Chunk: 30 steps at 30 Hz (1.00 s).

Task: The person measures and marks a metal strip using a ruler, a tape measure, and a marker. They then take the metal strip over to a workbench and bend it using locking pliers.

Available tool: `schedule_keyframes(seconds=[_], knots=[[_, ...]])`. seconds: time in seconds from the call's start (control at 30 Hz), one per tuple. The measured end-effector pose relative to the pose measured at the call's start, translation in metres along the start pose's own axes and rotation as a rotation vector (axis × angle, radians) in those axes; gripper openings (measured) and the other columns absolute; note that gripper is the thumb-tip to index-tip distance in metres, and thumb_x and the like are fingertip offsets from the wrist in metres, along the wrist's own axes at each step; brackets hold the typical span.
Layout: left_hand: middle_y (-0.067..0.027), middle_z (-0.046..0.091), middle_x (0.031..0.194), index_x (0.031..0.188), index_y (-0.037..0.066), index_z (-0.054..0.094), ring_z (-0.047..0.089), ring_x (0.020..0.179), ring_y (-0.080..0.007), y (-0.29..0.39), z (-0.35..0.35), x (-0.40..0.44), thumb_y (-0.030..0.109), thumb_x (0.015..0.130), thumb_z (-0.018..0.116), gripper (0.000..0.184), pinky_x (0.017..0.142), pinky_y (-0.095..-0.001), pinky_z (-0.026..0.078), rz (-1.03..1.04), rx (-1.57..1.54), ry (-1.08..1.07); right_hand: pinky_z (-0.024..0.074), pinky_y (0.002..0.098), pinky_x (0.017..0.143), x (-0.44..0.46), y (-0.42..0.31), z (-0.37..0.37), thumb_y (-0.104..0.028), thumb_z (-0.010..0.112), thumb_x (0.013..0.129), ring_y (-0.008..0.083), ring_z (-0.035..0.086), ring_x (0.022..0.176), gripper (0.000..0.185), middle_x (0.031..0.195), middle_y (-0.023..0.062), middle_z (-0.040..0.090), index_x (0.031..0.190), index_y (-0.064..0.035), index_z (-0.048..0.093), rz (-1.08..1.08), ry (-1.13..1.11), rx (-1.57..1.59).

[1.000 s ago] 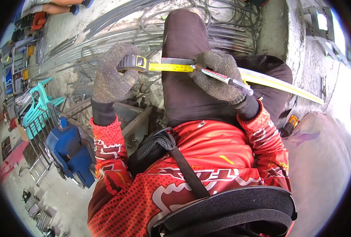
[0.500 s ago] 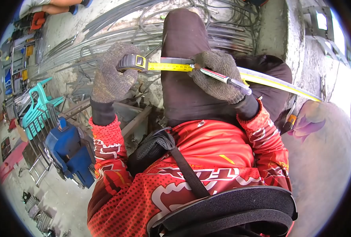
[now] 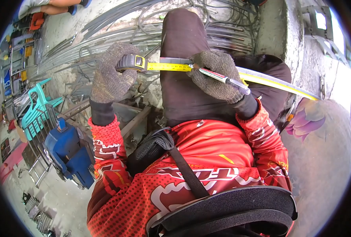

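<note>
My left hand [image 3: 114, 73], in a grey knitted glove, is closed round the black and yellow case of a tape measure [image 3: 132, 63]. The yellow blade [image 3: 167, 66] stretches to the right across my thigh and under my right hand [image 3: 219, 75]. That gloved hand is closed on a white and red marker pen [image 3: 215, 74], its tip pointing left at the blade. Beneath the same hand, a long pale metal strip [image 3: 278, 81] and the blade run on to the right. How the right fingers grip the strip is hidden.
Metal rods [image 3: 104, 43] and coiled cable lie on the floor ahead. To the left stand a turquoise plastic chair [image 3: 35, 108] and a blue case-like object [image 3: 68, 152]. Another person's legs [image 3: 59, 7] show at top left. A concrete ledge [image 3: 274, 31] is at upper right.
Both hands, the tape measure and the marker stay almost where they were. The orange-handled tool by my right knee is now less visible.
</note>
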<state>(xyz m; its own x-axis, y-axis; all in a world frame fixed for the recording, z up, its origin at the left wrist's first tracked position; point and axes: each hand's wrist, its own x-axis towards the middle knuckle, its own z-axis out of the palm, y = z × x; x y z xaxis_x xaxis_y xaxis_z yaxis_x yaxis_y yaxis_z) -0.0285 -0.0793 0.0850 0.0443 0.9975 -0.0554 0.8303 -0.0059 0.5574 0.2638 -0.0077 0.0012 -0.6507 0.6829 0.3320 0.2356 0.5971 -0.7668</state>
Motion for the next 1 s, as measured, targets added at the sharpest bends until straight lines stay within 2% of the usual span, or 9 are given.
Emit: schedule_keyframes(seconds=[0.17,0.23,0.47,0.57,0.77,0.83,0.87,0.97,1.0], knots=[[-0.0104,0.071,0.114,0.116,0.007,0.07,0.072,0.104,-0.0248,-0.002,0.0,0.0,0.0,0.075,0.079,0.043,0.09,-0.0362,0.057,0.006,-0.009,0.001,0.0536,0.0464,0.063,-0.001,0.0,-0.001,-0.023,0.077,0.083,0.0372,0.068,0.074,0.025,0.08,0.0138,0.066,0.1,-0.0064,0.07,0.01,-0.002,-0.023],[-0.0103,0.071,0.114,0.116,0.007,0.07,0.072,0.104,-0.0247,0.001,0.0,0.0,0.0,0.074,0.078,0.043,0.09,-0.0361,0.057,-0.009,-0.016,-0.001,0.0522,0.0456,0.062,0.001,-0.002,-0.002,-0.021,0.078,0.083,0.0379,0.067,0.073,0.022,0.08,0.0141,0.065,0.096,-0.0064,0.068,0.069,0.01,0.149],[-0.011,0.071,0.11,0.113,0.005,0.069,0.072,0.1,-0.0256,0.007,-0.001,-0.001,-0.002,0.074,0.077,0.041,0.087,-0.0362,0.057,-0.024,-0.038,0.023,0.049,0.0438,0.059,0.003,0.001,0.002,-0.019,0.079,0.083,0.0381,0.063,0.068,0.02,0.077,0.0135,0.063,0.092,-0.0074,0.064,0.044,0.101,0.233],[-0.0114,0.07,0.107,0.113,0.004,0.069,0.071,0.097,-0.0256,0.006,-0.004,0.001,-0.001,0.074,0.076,0.04,0.085,-0.0362,0.057,0.042,0.013,0.034,0.0492,0.0433,0.059,0.006,0.0,0.004,-0.02,0.08,0.083,0.0373,0.063,0.067,0.022,0.077,0.0129,0.062,0.093,-0.0078,0.065,-0.019,0.13,0.166],[-0.013,0.07,0.103,0.112,0.005,0.069,0.071,0.092,-0.0287,0.009,-0.005,0.006,-0.001,0.073,0.074,0.04,0.081,-0.0375,0.056,0.043,-0.024,0.018,0.0508,0.0451,0.061,0.015,-0.01,0.007,-0.022,0.08,0.082,0.0357,0.065,0.071,0.024,0.08,0.0124,0.064,0.096,-0.0082,0.066,-0.077,0.097,0.037],[-0.0149,0.069,0.103,0.112,0.004,0.068,0.07,0.092,-0.0313,0.009,-0.006,0.007,0.0,0.073,0.072,0.039,0.081,-0.0391,0.056,0.064,-0.011,0.027,0.0437,0.0384,0.07,0.015,-0.012,0.009,-0.022,0.081,0.082,0.03,0.061,0.08,0.024,0.093,0.0067,0.063,0.095,-0.0115,0.064,-0.015,0.036,-0.003],[-0.0167,0.068,0.102,0.112,0.003,0.067,0.069,0.091,-0.034,0.009,-0.006,0.007,0.001,0.073,0.07,0.039,0.081,-0.0407,0.056,0.087,0.0,0.033,0.0437,0.0384,0.07,0.016,-0.011,0.012,-0.022,0.081,0.082,0.03,0.061,0.08,0.024,0.093,0.0067,0.063,0.095,-0.0115,0.064,-0.017,0.035,-0.002],[-0.017,0.068,0.102,0.112,0.002,0.067,0.069,0.092,-0.0342,0.009,-0.007,0.007,0.002,0.073,0.07,0.039,0.082,-0.0412,0.056,0.057,-0.009,0.017,0.0438,0.0395,0.07,0.018,-0.007,0.018,-0.021,0.081,0.083,0.0304,0.061,0.08,0.023,0.094,0.0059,0.064,0.096,-0.0113,0.064,-0.105,0.105,0.036],[-0.017,0.068,0.102,0.112,0.002,0.067,0.069,0.092,-0.0342,0.009,-0.007,0.007,0.002,0.073,0.07,0.039,0.082,-0.0412,0.056,0.055,-0.008,0.018,0.0437,0.039,0.071,0.017,-0.006,0.017,-0.021,0.081,0.083,0.0292,0.061,0.082,0.023,0.095,0.0048,0.064,0.097,-0.0117,0.064,-0.128,0.07,-0.06]])
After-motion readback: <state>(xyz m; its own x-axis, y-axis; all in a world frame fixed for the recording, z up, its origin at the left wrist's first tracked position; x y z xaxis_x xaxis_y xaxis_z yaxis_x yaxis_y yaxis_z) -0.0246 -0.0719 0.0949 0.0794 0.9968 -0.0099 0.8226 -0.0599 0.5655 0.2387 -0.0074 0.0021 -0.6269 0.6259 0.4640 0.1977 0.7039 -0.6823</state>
